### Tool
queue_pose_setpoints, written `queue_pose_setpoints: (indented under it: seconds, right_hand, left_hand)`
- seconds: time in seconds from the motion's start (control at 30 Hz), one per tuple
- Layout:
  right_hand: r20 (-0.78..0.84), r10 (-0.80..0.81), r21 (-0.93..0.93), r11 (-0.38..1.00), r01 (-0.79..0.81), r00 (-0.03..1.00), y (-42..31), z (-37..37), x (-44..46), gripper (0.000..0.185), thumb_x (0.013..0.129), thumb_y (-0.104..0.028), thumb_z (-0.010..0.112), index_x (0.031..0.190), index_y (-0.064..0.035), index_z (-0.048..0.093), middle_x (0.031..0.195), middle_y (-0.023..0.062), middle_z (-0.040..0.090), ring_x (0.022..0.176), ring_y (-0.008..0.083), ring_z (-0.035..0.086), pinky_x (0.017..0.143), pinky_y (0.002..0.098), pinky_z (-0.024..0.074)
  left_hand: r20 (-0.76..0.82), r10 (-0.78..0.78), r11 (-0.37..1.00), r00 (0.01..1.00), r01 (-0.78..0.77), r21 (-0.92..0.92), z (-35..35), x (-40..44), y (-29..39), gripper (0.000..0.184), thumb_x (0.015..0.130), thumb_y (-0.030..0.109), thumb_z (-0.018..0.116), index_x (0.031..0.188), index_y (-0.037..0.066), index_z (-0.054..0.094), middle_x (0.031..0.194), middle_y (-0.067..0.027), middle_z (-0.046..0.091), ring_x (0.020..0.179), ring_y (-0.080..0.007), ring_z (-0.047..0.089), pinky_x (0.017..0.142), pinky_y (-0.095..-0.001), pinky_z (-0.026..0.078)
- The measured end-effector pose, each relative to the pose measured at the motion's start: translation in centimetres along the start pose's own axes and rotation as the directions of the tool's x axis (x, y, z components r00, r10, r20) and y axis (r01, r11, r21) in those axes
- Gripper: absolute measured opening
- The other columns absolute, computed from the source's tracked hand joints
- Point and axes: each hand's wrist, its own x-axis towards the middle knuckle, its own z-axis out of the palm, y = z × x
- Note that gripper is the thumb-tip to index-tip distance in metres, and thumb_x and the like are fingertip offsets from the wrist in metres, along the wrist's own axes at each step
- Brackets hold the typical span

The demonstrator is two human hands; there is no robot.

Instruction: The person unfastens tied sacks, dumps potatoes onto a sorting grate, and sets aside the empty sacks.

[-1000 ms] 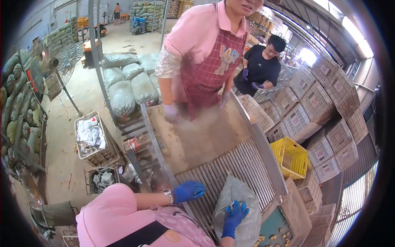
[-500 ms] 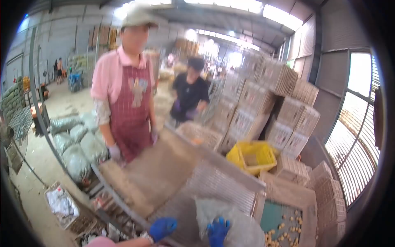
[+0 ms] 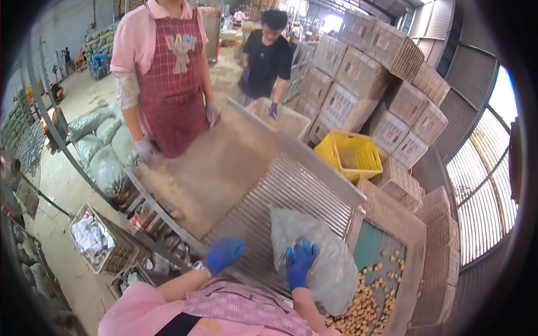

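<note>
A pale grey-green sack (image 3: 322,252) lies on the metal rollers (image 3: 291,185) in front of me, bulging at its lower end. My right hand (image 3: 301,264), in a blue glove, rests on top of it with the fingers spread. To the left, my left hand (image 3: 225,255), also blue-gloved, hovers by the near edge of the rollers. Its fingers are drawn together and nothing shows in them. Many small potatoes (image 3: 358,309) lie beside the sack's lower end, some scattered on a green surface (image 3: 367,243). The sack's mouth is hidden.
Across the dusty table (image 3: 213,168) stands a person in a checked apron (image 3: 178,84). Another person in black (image 3: 263,61) reaches into a crate (image 3: 286,120). A yellow crate (image 3: 348,155) and stacked crates (image 3: 358,73) stand right; filled sacks (image 3: 106,151) and a crate of litter (image 3: 92,238) left.
My view has tilted down, showing more potatoes. My right hand stays on the sack, and my left hand stays beside the rollers. The person in black now reaches down into the crate.
</note>
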Motion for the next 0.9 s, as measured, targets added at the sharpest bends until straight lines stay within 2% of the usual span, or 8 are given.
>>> queue_pose_setpoints:
  seconds: [0.1, 0.17, 0.27, 0.4, 0.5, 0.6, 0.9]
  right_hand:
    - [-0.009, -0.039, 0.05, 0.998, 0.04, 0.999, 0.4, 0.3, 0.0, 0.036, 0.095, -0.035, 0.057, 0.1, -0.0016, 0.068, 0.104, 0.0162, 0.068, 0.121, 0.0386, 0.055, 0.112, 0.0561, 0.0273]
    - [-0.012, -0.035, 0.053, 0.998, 0.036, 0.999, 0.4, 0.2, -0.1, 0.036, 0.095, -0.035, 0.057, 0.099, -0.0016, 0.068, 0.106, 0.0159, 0.068, 0.122, 0.0382, 0.055, 0.112, 0.0559, 0.0272]
    - [-0.025, -0.037, 0.047, 0.998, 0.038, 0.999, 0.5, 0.5, -0.1, 0.036, 0.094, -0.035, 0.057, 0.099, -0.0019, 0.068, 0.107, 0.0151, 0.068, 0.122, 0.0378, 0.055, 0.113, 0.0559, 0.027]
    - [-0.022, -0.01, 0.043, 0.999, 0.011, 1.0, 0.8, 0.9, -0.3, 0.036, 0.093, -0.036, 0.057, 0.1, -0.0031, 0.069, 0.107, 0.0135, 0.069, 0.121, 0.0373, 0.055, 0.113, 0.056, 0.0272]
    - [0.067, -0.021, -0.03, 0.999, 0.023, 0.998, -1.4, -1.7, 1.1, 0.036, 0.093, -0.037, 0.057, 0.099, -0.0042, 0.069, 0.106, 0.0124, 0.069, 0.121, 0.0371, 0.055, 0.113, 0.0561, 0.0274]
    - [0.033, -0.051, -0.019, 0.998, 0.052, 0.998, -1.2, -1.5, 1.1, 0.035, 0.093, -0.037, 0.057, 0.099, -0.0043, 0.069, 0.105, 0.0123, 0.07, 0.121, 0.0372, 0.055, 0.112, 0.0561, 0.0275]
    - [-0.01, -0.009, 0.026, 1.0, 0.009, 1.0, -0.9, -0.7, 0.8, 0.037, 0.092, -0.037, 0.058, 0.101, -0.0033, 0.07, 0.105, 0.0129, 0.07, 0.122, 0.0377, 0.054, 0.113, 0.0561, 0.0264]
  left_hand:
    - [0.0, 0.014, 0.999, 1.0, -0.014, 0.037, -1.3, 3.1, 0.3, 0.021, 0.086, 0.022, 0.068, 0.104, 0.012, 0.071, 0.102, -0.0123, 0.071, 0.095, -0.0328, 0.066, 0.084, -0.0434, 0.053]
    - [0.033, 0.015, 1.0, 0.999, -0.016, 0.018, -1.5, 3.3, 0.4, 0.021, 0.086, 0.021, 0.069, 0.104, 0.012, 0.071, 0.103, -0.0115, 0.07, 0.096, -0.0319, 0.066, 0.086, -0.0427, 0.052]
    - [-0.063, 0.06, 0.998, 0.996, -0.062, -0.024, -1.2, 3.1, 0.4, 0.02, 0.085, 0.02, 0.069, 0.104, 0.011, 0.071, 0.102, -0.0117, 0.07, 0.096, -0.0322, 0.066, 0.086, -0.0428, 0.053]
    - [-0.074, 0.068, 0.997, 0.995, -0.07, -0.02, -1.2, 3.2, 0.4, 0.021, 0.087, 0.022, 0.066, 0.104, 0.011, 0.07, 0.104, -0.0125, 0.07, 0.096, -0.0326, 0.066, 0.086, -0.0434, 0.052]
    - [-0.082, 0.1, 0.995, 0.992, -0.1, -0.003, -1.4, 3.3, 0.7, 0.023, 0.091, 0.026, 0.06, 0.104, 0.009, 0.069, 0.105, -0.0133, 0.07, 0.094, -0.0334, 0.066, 0.085, -0.0445, 0.051]
    - [-0.099, 0.112, 0.994, 0.989, -0.111, 0.012, -1.2, 3.2, 0.5, 0.024, 0.091, 0.027, 0.06, 0.105, 0.009, 0.069, 0.105, -0.0132, 0.07, 0.095, -0.0333, 0.066, 0.085, -0.0444, 0.051]
    - [-0.072, 0.099, 0.995, 0.993, -0.099, -0.009, -1.2, 3.4, 0.4, 0.021, 0.09, 0.025, 0.062, 0.102, 0.009, 0.069, 0.104, -0.0131, 0.07, 0.094, -0.0332, 0.065, 0.084, -0.0442, 0.051]
